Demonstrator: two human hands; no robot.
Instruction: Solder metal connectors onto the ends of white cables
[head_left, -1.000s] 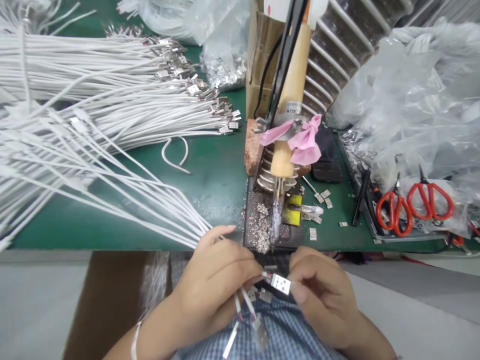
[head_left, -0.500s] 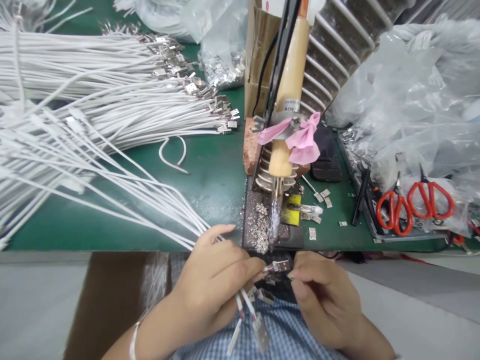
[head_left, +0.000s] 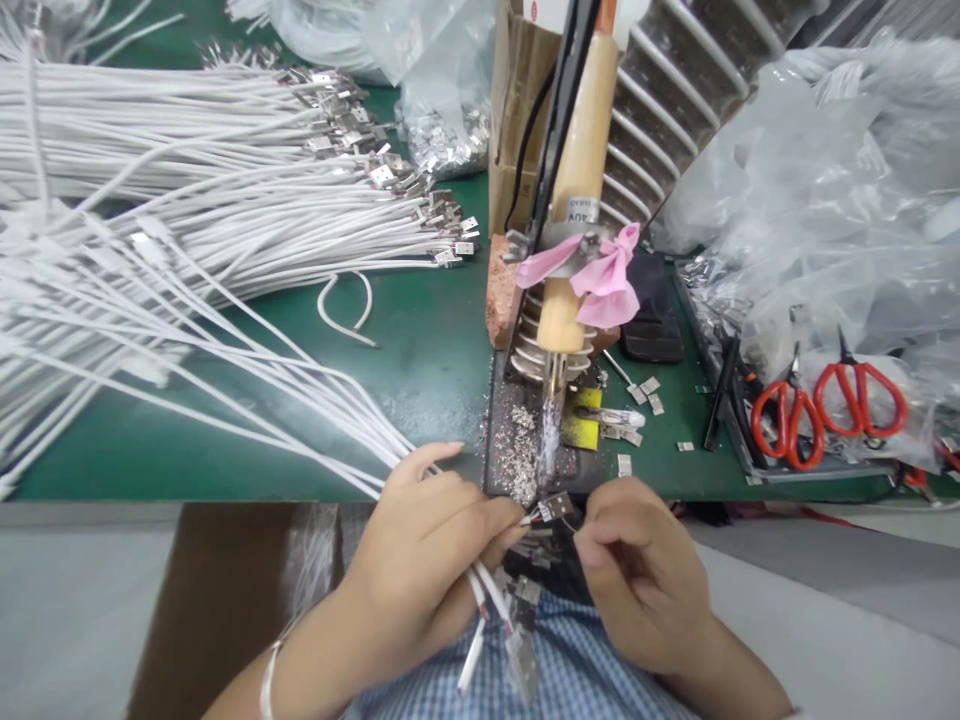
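My left hand [head_left: 431, 550] is closed around several white USB cables [head_left: 352, 410]. One cable's metal USB plug [head_left: 555, 507] sticks out past its fingertips, just under the tip of a soldering iron [head_left: 574, 200]; whether they touch I cannot tell. Other plugs [head_left: 521, 660] from the same bunch hang below the hand, over a checked cloth. To the right of the upper plug, my right hand [head_left: 645, 570] pinches a thin wire [head_left: 571, 524], probably solder, whose end points at the plug.
The iron is clamped upright, tied with a pink ribbon [head_left: 607, 275], above a black base [head_left: 517, 440] strewn with solder bits. Bundled white cables [head_left: 187, 130] fill the left. Red-handled scissors [head_left: 787, 420], loose plugs [head_left: 651, 385] and plastic bags [head_left: 840, 200] lie right. A ribbed hose [head_left: 690, 90] hangs behind.
The upper plug has risen slightly and tilted, coming nearer the iron's tip. My right hand has shifted a little up and left, and the thin wire now shows beside the plug.
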